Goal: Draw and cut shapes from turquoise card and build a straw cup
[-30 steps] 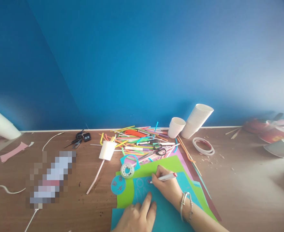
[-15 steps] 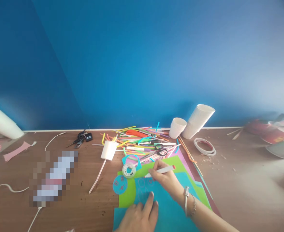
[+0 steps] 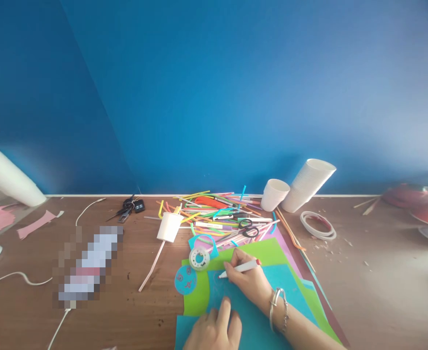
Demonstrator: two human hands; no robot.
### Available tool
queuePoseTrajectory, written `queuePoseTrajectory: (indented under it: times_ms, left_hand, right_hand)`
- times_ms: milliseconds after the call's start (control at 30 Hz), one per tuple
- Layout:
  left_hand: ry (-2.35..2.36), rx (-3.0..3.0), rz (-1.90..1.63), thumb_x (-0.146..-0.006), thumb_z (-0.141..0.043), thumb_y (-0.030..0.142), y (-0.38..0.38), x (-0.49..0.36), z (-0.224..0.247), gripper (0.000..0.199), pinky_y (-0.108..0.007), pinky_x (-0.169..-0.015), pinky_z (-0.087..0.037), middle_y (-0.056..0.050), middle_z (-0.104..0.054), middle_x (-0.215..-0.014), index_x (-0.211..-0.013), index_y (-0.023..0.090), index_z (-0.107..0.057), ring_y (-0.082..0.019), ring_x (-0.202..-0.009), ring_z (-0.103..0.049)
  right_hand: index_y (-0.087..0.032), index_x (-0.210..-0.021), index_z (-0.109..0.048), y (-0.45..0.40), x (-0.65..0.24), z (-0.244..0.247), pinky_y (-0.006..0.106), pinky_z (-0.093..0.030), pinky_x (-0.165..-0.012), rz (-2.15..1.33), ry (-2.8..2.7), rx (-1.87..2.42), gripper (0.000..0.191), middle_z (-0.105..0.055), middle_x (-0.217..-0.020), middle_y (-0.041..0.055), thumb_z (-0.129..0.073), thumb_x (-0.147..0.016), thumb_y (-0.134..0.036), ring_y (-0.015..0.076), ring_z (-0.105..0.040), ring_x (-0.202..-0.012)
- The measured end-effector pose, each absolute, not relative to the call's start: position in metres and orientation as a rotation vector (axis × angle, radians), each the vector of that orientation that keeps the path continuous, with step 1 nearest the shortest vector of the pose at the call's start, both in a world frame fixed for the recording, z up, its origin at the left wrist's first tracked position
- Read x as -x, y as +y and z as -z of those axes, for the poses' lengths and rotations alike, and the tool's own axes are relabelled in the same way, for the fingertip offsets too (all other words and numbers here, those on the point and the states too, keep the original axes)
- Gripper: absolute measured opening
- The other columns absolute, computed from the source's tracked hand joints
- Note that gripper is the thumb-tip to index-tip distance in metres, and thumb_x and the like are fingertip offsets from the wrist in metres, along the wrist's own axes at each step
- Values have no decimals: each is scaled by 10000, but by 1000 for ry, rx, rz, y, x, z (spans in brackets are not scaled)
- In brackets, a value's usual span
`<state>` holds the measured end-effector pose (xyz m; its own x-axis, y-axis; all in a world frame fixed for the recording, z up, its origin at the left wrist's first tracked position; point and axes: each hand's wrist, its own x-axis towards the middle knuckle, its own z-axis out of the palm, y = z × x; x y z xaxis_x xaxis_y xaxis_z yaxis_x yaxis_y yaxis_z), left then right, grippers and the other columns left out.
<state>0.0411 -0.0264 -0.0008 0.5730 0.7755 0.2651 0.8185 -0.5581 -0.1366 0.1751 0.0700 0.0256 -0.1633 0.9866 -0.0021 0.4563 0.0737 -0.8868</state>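
Observation:
My right hand (image 3: 248,279) is closed round a white marker (image 3: 241,268) with a red end, its tip at the upper left of a blue paper sheet (image 3: 275,301). Faint round outlines show on the sheet near the tip. Lower down, my left hand (image 3: 215,328) lies on the blue sheet, fingers stretched and pressing it. Under that sheet is green paper (image 3: 195,301). A blue paper disc (image 3: 185,279) with red drawn marks lies left of the hands. Beside the disc sits a tape roll (image 3: 199,258), next to a blue paper offcut (image 3: 214,243) with a round hole.
Behind the paper lie a heap of straws (image 3: 214,204) and black-handled scissors (image 3: 248,228). A white cup (image 3: 169,227) with straws stands left. Stacked cups (image 3: 304,187), another cup (image 3: 275,194) and a tape ring (image 3: 317,233) are on the right. Keys (image 3: 129,206) lie near the wall.
The marker tip has shifted a little down and left relative to the blue sheet. My left hand stays on the sheet. The whole view has swung slightly left.

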Motion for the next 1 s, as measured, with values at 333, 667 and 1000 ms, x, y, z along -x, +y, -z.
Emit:
queuePoseTrajectory:
  times_ms: [333, 667, 1000]
  left_hand:
    - [-1310, 2539, 286, -862, -403, 82, -26, -41, -1, 210, -171, -506, -483, -81, -638, -1011, -978, 189, -541, -100, -585, -602]
    - [-1305, 2552, 301, -866, -402, 100, -26, -40, -2, 187, -173, -515, -494, -95, -632, -1008, -974, 180, -533, -98, -585, -605]
    - [-1310, 2576, 262, -856, -374, 69, -26, -40, -4, 232, -181, -533, -509, -96, -625, -1033, -996, 183, -519, -106, -602, -617]
  right_hand:
    - [-227, -563, -361, 68, -174, -29, 216, -291, -449, -985, -1737, 1468, 254, -361, -466, -82, -539, -737, -272, 94, -341, -453]
    - [-223, -560, -375, 68, -174, -27, 212, -300, -453, -1005, -1779, 1442, 253, -388, -463, -78, -552, -739, -256, 93, -357, -454]
    - [-231, -546, -349, 70, -174, -26, 220, -290, -440, -990, -1750, 1446, 241, -371, -447, -83, -527, -709, -227, 95, -343, -435]
